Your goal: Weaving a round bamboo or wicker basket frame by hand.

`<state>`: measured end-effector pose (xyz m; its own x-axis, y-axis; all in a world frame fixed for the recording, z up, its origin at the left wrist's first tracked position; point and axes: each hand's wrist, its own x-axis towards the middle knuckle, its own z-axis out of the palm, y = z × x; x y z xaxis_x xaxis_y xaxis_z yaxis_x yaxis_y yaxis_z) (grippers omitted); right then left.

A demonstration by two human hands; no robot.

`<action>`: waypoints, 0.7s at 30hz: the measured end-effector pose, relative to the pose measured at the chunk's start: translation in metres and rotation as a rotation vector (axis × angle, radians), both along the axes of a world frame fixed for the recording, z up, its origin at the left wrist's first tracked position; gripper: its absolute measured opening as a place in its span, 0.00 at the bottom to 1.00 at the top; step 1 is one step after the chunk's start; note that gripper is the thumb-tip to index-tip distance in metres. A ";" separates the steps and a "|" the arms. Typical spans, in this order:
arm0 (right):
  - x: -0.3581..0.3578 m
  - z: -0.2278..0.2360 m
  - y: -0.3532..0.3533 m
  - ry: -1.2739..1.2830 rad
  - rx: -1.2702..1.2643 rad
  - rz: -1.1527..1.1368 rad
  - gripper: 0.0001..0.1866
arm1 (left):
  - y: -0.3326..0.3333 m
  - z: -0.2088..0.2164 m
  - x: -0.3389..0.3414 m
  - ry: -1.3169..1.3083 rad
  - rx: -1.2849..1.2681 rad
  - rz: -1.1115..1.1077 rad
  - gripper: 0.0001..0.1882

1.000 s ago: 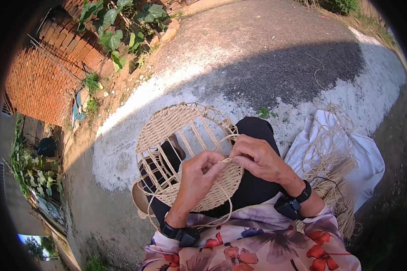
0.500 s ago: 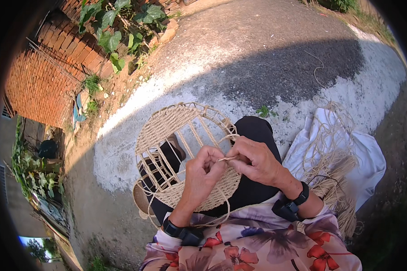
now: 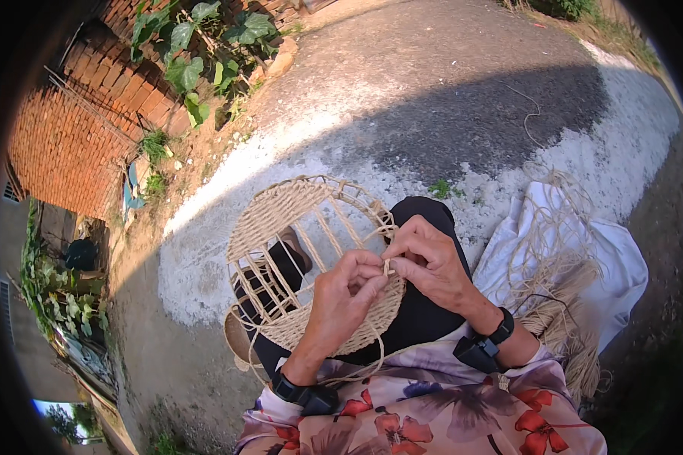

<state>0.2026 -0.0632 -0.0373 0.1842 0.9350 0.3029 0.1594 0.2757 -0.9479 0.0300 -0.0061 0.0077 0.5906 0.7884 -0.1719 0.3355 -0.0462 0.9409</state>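
Observation:
A round frame [image 3: 275,214] wrapped with beige twisted cord rests on my lap. Tight weaving covers its far left and near parts, while spaced cords span the open middle. Over its right edge, my left hand [image 3: 347,294] and my right hand [image 3: 431,265] meet, thumbs and fingers pinched on a short stretch of cord [image 3: 388,268]. Part of that cord is hidden by my fingers. A longer loop of cord [image 3: 379,350] hangs by my left wrist across the near side of the weaving.
Right of my legs, a heap of loose fibre strands [image 3: 565,326] lies on a white cloth [image 3: 618,262]. A single strand [image 3: 535,114] rests on the dark paving ahead. Plants [image 3: 186,72] and a brick wall [image 3: 68,152] stand at the far left.
My right hand has shifted slightly up, its fingers now more raised. The pinched cord, stretched sideways between the hands before, now stands as a small upright loop at the fingertips.

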 end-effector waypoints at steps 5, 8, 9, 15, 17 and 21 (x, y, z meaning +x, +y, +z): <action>0.005 -0.005 -0.003 -0.036 0.046 -0.004 0.07 | 0.006 -0.007 -0.004 0.131 0.467 -0.219 0.02; 0.013 0.009 -0.005 0.159 -0.228 -0.152 0.05 | 0.003 -0.003 -0.013 0.070 0.327 -0.041 0.01; 0.016 0.000 -0.003 0.167 -0.219 -0.240 0.03 | 0.005 -0.008 -0.019 0.035 0.251 -0.005 0.01; 0.020 0.003 0.001 -0.329 -0.167 -0.159 0.07 | 0.006 -0.021 -0.029 -0.079 0.012 0.025 0.03; 0.018 0.006 0.002 -0.361 -0.236 -0.093 0.12 | 0.005 -0.021 -0.028 -0.130 -0.063 0.039 0.04; 0.016 0.000 0.003 -0.439 -0.166 -0.130 0.09 | 0.004 -0.017 -0.025 -0.133 -0.130 0.054 0.04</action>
<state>0.2184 -0.0604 -0.0369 0.1905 0.9552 0.2264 0.5773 0.0775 -0.8128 0.0055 -0.0016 -0.0097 0.5720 0.7960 -0.1980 0.2068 0.0937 0.9739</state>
